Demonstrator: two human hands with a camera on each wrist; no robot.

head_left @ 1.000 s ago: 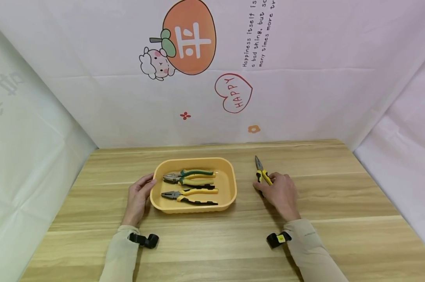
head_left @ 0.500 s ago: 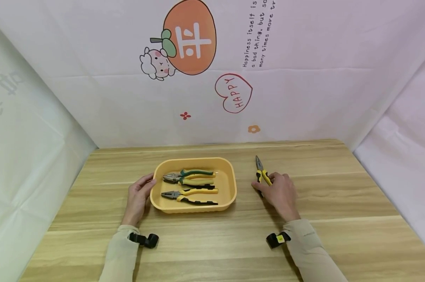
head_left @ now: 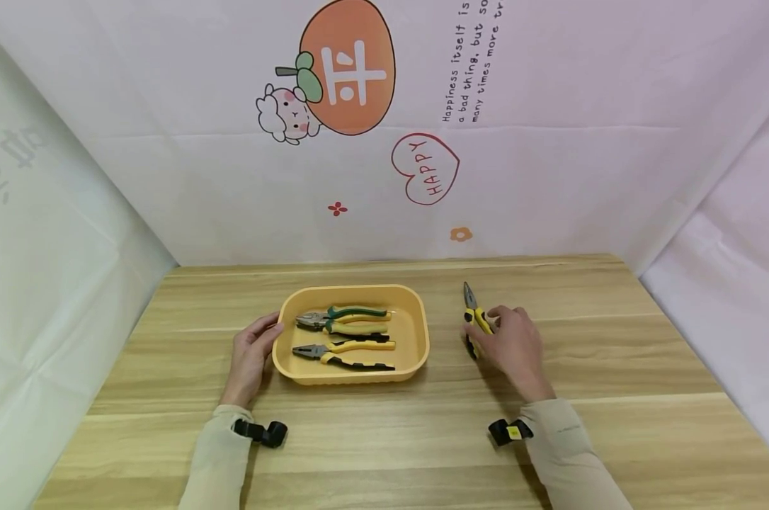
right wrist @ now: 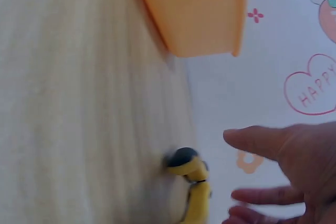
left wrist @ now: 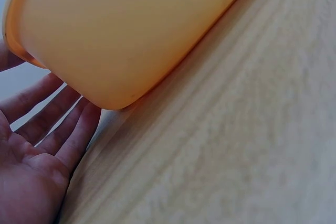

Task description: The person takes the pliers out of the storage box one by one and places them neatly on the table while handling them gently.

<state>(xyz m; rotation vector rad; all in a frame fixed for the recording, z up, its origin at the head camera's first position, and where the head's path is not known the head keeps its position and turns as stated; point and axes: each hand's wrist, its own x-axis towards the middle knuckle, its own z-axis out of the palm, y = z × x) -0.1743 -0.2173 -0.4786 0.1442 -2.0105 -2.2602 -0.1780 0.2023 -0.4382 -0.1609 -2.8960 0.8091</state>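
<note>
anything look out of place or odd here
A pair of yellow-and-black pliers lies on the table, right of the tray, while the other pliers lie inside it. The HAPPY heart on the backdrop runs sideways. No spill or damage shows.

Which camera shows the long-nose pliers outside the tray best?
The head view: the long-nose pliers show there from tips to handles, partly hidden by the right hand. The right wrist view catches only some blurred handle, cut off; the left wrist view shows none.
</note>
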